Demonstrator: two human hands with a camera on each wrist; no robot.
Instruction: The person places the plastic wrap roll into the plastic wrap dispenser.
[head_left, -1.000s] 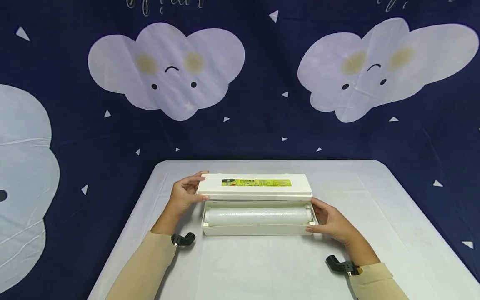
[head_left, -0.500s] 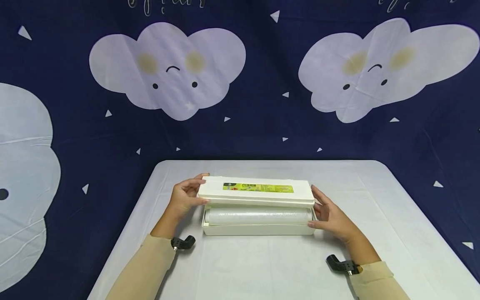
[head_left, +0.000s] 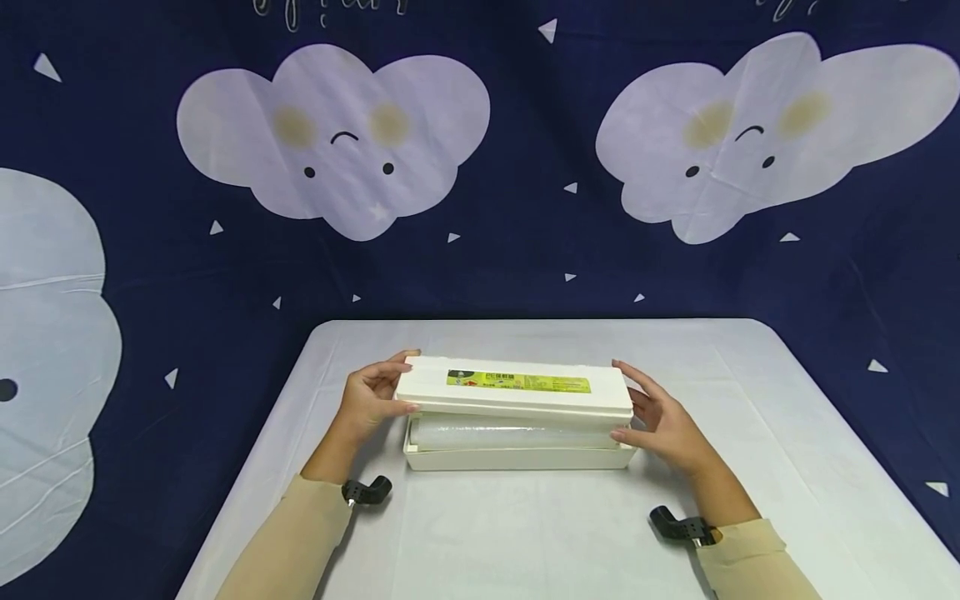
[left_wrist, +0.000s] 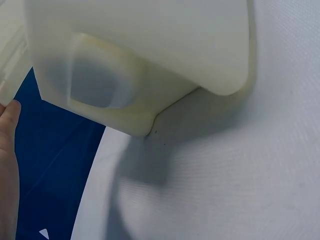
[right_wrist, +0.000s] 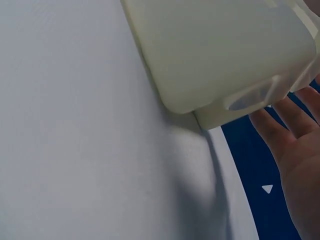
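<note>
A long white plastic-wrap box [head_left: 517, 460] rests on the table, with a clear-wrapped roll of cling film [head_left: 510, 437] lying inside. Above it, the white lid [head_left: 517, 404] with a yellow-green label is tilted, its right end lower and near the box rim. My left hand [head_left: 367, 402] grips the lid's left end, thumb at the front corner and fingers behind. At the right end, my right hand [head_left: 663, 423] holds the lid between thumb in front and fingers at the back. The wrist views show the box ends [left_wrist: 150, 35] closely; the left hand [left_wrist: 7, 160] is only partly visible there.
A white cloth covers the table [head_left: 525, 533]. Behind it hangs a dark blue curtain [head_left: 525, 275] with cloud prints. Black wrist cameras [head_left: 367, 490] sit on both wrists.
The lid has come down toward the box and forward, right end lowest, covering more of the roll. My right hand has shifted from the box's right end up to the lid.
</note>
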